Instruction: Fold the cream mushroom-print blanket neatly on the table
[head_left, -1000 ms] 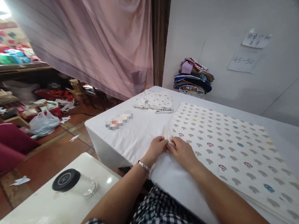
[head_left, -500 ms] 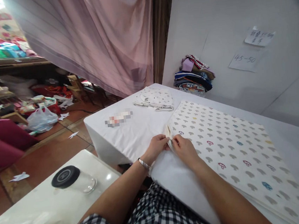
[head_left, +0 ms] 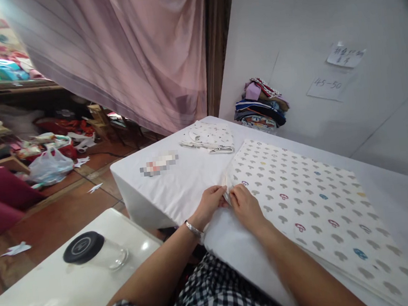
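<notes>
A white cloth printed with grey mushrooms [head_left: 302,201] lies folded flat on the white-covered table [head_left: 146,192]. At its near left corner, my left hand [head_left: 212,204] pinches the layered edge between closed fingers. Close beside it on the right, my right hand [head_left: 244,204] is closed on the same edge, fingertips nearly touching the left ones. Beyond my hands lies a smaller folded white cloth with a fine print [head_left: 211,135]. A blurred-out item [head_left: 159,164] rests on the table to its left.
At lower left, a jar with a black lid [head_left: 84,247] lies on a white side table [head_left: 51,288]. A stack of folded clothes [head_left: 261,106] stands by the wall. Pink curtain [head_left: 165,46] hangs behind; bags and clutter cover the floor at left.
The view has shifted slightly. Both hands still grip the cloth's edge, with their fingertips moved a little along or around it.
</notes>
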`<action>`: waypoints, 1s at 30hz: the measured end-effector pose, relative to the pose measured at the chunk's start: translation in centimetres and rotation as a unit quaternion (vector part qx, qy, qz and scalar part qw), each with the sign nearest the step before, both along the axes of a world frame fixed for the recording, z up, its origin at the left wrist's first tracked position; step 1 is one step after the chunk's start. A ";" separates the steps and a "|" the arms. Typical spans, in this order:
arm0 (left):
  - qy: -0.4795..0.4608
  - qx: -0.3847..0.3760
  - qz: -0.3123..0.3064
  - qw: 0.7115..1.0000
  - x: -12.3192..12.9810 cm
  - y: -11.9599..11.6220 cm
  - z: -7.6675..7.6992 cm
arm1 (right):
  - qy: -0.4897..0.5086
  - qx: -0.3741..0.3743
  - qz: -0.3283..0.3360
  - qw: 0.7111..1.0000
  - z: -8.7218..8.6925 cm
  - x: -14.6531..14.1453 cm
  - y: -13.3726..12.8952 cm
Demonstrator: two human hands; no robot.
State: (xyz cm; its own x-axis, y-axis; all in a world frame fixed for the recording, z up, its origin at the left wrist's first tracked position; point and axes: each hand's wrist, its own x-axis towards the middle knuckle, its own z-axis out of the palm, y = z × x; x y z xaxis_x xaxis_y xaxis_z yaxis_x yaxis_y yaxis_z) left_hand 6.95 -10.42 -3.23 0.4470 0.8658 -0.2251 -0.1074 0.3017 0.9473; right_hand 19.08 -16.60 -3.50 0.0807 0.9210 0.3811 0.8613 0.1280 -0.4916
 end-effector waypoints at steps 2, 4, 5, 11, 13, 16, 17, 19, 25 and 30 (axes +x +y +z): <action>0.017 0.013 -0.010 1.000 -0.1 0.2 0.1 | 0.018 0.001 0.010 1.000 -0.1 -0.2 -0.1; 0.040 0.031 -0.018 0.999 -0.2 0.5 0.1 | 0.032 0.009 0.028 0.999 -0.3 -0.5 -0.2; 0.054 0.038 -0.020 0.998 -0.2 0.7 0.0 | 0.035 0.010 0.039 0.999 -0.4 -0.7 -0.2; 0.190 0.077 -0.035 0.978 -0.9 1.9 -0.1 | 0.038 0.015 0.065 0.997 -0.3 -0.8 -0.5; 0.286 0.148 -0.042 0.946 -1.2 2.1 0.1 | 0.027 0.022 0.050 0.998 -0.2 -0.4 -0.6; 0.414 0.263 -0.026 0.871 -1.4 2.0 0.6 | -0.012 -0.031 0.050 0.998 -0.4 0.3 -0.8; 0.439 0.282 -0.021 0.853 -1.3 1.9 0.7 | -0.020 -0.054 0.061 0.996 -0.4 0.5 -0.9; 0.469 0.295 -0.023 0.832 -1.2 1.7 0.7 | -0.017 -0.083 0.083 0.993 -0.1 0.8 -0.8; 0.485 0.296 -0.027 0.822 -1.2 1.6 0.2 | 0.027 -0.045 0.077 0.996 2.3 1.5 1.5; 0.495 0.286 -0.039 0.820 -1.3 1.6 0.2 | -0.056 -0.093 0.064 0.992 0.8 2.4 4.4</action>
State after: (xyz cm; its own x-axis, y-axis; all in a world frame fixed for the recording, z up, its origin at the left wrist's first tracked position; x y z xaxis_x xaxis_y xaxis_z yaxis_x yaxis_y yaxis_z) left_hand 5.64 -8.77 -2.99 0.3498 0.9335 -0.0785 0.7974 -0.2527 0.5480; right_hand 21.44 -12.24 -2.67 -0.0744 0.9763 0.2032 0.8941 0.1556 -0.4199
